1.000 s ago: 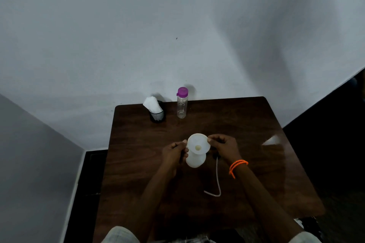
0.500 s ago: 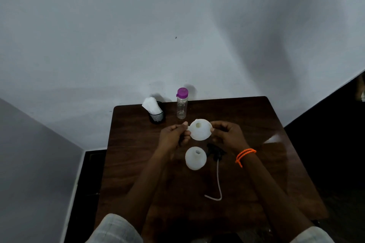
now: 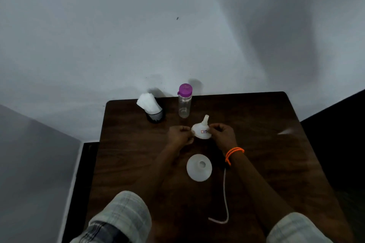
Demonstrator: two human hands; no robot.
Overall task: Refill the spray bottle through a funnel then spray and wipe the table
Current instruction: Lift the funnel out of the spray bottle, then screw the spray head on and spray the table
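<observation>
Both my hands hold a white funnel [image 3: 201,130] upside down above the dark wooden table [image 3: 256,124], its spout pointing up and away from me. My left hand [image 3: 180,135] pinches its left rim and my right hand [image 3: 222,133] pinches the right rim. Nearer to me stands the white spray bottle [image 3: 199,167], seen from above with its neck open and no head on it. The sprayer's white dip tube [image 3: 224,201] lies on the table to the right of the bottle; its dark head is mostly hidden under my right wrist.
A clear bottle with a purple cap [image 3: 184,100] stands at the far edge of the table. Left of it a black cup holds white tissues [image 3: 151,107]. The table backs onto a white wall, with dark floor on both sides.
The funnel was lifted off the spray bottle's neck, carried away from me and turned over, spout now up. Both hands stayed on it. The bottle stands uncovered.
</observation>
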